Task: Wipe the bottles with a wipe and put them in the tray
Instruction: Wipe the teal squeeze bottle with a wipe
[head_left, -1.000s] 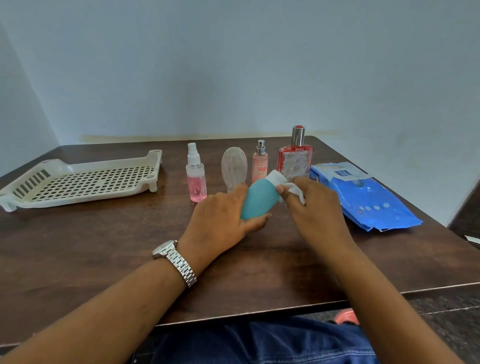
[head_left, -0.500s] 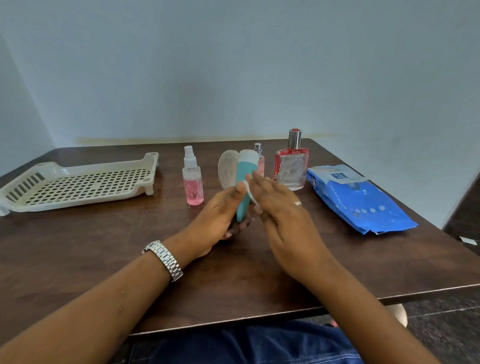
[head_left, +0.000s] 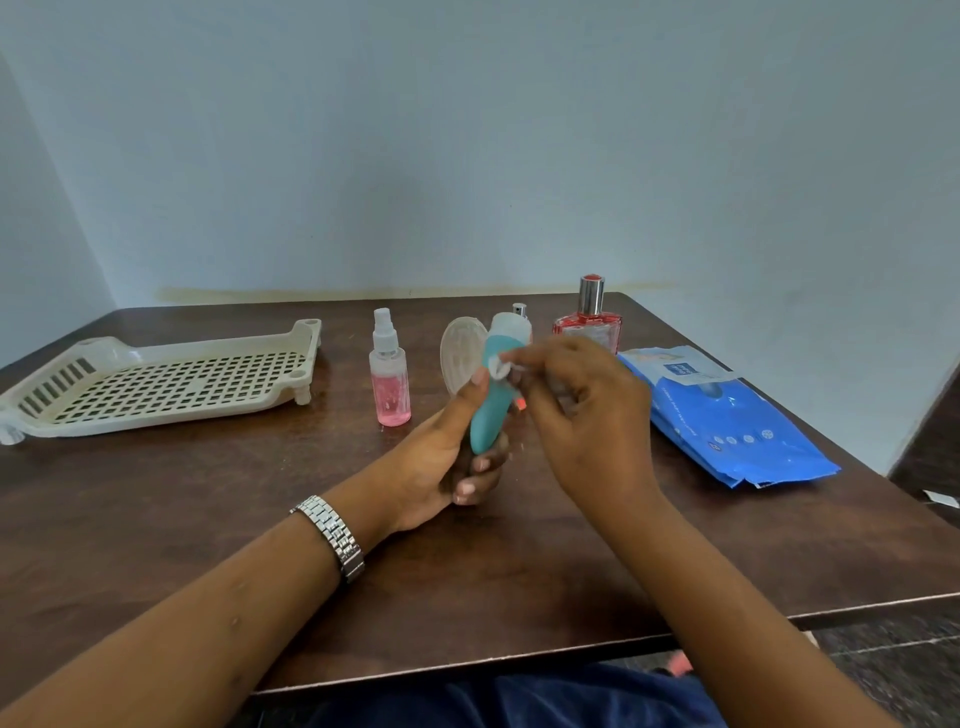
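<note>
Five bottles in view, none in the cream perforated plastic tray (head_left: 306, 340), which sits at the far left of the dark wooden table (head_left: 156, 519), well apart from the hands.

Step in hand: wiping the first one, the teal soft squeeze bottle with a white cap (head_left: 485, 415). Left hand (head_left: 441, 467) grips the teal bottle round its lower body, fingers curled under, thumb up along the side. Bottle is roughly upright, held above the table near its middle. Right hand (head_left: 587, 415) pinches a small white wipe (head_left: 500, 367) in its fingertips and presses it on the bottle's shoulder, just below the cap. That hand is motion-blurred, so the exact finger layout is unclear. Both forearms reach in from the near edge, with a metal wristwatch (head_left: 332, 535) on the left wrist.

Waiting in a row behind:
- clear spray bottle with pink liquid (head_left: 390, 387)
- clear oval ribbed bottle (head_left: 457, 358)
- small silver-topped bottle (head_left: 519, 310), mostly hidden
- square red glass perfume bottle (head_left: 589, 325)

Blue wipes pack (head_left: 727, 421) lies to the right.

Judgement: task is early, wipe working near the cap end. Next move probably calls for finishing the body, then the left hand carrying the teal bottle leftward to the tray, clearing the pink spray bottle on the way. The right hand can hold on to the wipe for the next bottle.
</note>
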